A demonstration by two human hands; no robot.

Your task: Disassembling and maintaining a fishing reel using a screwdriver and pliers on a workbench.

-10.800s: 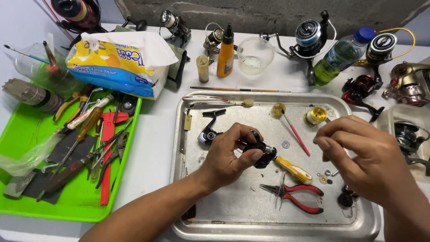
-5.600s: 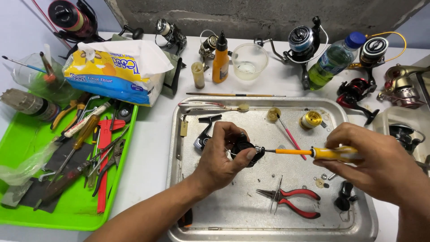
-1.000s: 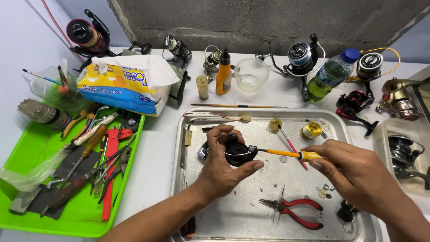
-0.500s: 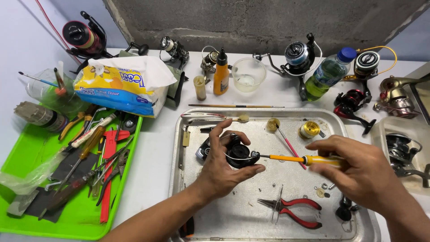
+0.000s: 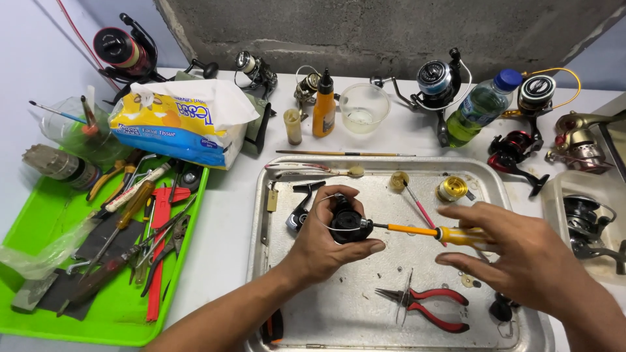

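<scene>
A black reel body (image 5: 349, 225), mostly hidden by curled fingers, is gripped by the left hand (image 5: 326, 238) over the metal tray (image 5: 391, 313), while a yellow-handled screwdriver (image 5: 424, 231) is pinched loosely by the right hand (image 5: 515, 261), its tip lost inside the reel and handle end covered.

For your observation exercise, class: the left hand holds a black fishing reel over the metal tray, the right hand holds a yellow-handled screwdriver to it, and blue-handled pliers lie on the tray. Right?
Not quite. The head view shows the pliers have red handles, not blue. The rest stands: left hand, black fishing reel, right hand, yellow-handled screwdriver, metal tray.
</scene>
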